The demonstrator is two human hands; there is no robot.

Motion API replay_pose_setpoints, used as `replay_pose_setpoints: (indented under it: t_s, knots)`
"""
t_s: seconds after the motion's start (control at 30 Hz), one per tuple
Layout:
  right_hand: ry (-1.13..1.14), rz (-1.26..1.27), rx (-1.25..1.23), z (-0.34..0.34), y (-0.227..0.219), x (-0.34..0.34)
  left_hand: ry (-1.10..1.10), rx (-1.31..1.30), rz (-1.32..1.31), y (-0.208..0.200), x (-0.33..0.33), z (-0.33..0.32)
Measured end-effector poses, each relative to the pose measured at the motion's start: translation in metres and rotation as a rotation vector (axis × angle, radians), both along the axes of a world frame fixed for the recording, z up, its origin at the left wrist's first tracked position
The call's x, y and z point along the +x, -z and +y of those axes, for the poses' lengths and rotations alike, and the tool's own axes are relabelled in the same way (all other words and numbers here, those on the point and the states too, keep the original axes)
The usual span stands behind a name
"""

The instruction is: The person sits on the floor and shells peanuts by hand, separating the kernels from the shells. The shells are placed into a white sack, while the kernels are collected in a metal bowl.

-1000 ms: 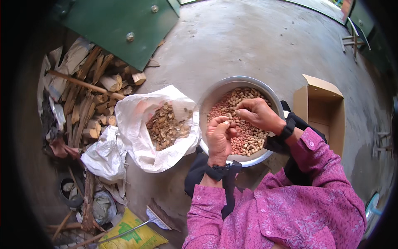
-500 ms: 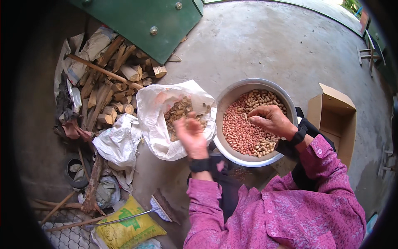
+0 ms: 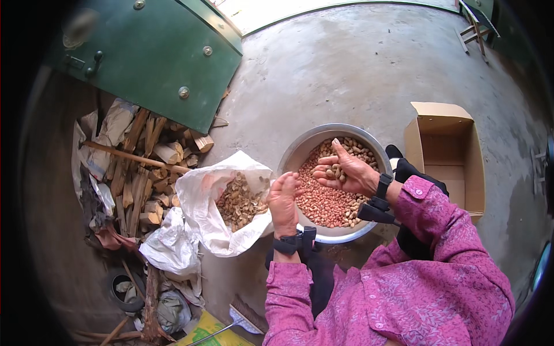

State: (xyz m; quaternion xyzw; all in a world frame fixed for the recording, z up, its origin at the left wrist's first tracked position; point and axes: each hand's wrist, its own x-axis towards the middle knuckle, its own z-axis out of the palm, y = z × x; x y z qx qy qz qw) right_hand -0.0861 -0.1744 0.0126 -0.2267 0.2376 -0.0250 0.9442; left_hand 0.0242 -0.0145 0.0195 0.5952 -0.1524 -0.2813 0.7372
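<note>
A metal basin (image 3: 297, 153) holds reddish shelled peanut kernels (image 3: 320, 205), with unshelled peanuts (image 3: 365, 154) along its far and right side. Over it, my right hand (image 3: 352, 172) is turned palm up, cupping several unshelled peanuts (image 3: 334, 172) in its bent fingers. My left hand (image 3: 283, 205) is raised at the basin's left rim, between it and a white sack (image 3: 196, 199). Its fingers are curled inward, and whatever they may hold is hidden. Inside the sack's wide mouth lie broken brown peanut shells (image 3: 239, 202).
An uncovered cardboard box (image 3: 476, 167) stands right of the basin. Split firewood (image 3: 135, 184) is heaped at the left below a green metal door (image 3: 156, 63). A brush (image 3: 245, 317) and a yellow bag (image 3: 210, 334) lie at the lower edge.
My left hand has moved from over the sack to the basin's left rim. The right hand has turned palm up and now holds unshelled peanuts. The view has shifted.
</note>
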Motion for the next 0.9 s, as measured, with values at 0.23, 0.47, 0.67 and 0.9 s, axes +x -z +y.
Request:
replay_pose_setpoints:
  t_s: [0.23,0.47,0.67,0.9]
  knots:
    - [-0.034,-0.012,0.042,-0.003,0.007,0.002,0.280,0.057,-0.287,0.013,-0.013,-0.030]
    - [-0.080,-0.044,0.051,-0.002,-0.002,0.000,0.322,0.135,-0.443,0.003,-0.017,-0.038]
    - [-0.108,-0.014,0.020,0.004,-0.001,0.003,0.310,0.100,-0.397,0.013,-0.014,-0.031]
    - [-0.159,-0.102,-0.262,0.008,0.023,0.009,0.071,-0.050,0.084,0.011,-0.005,-0.019]
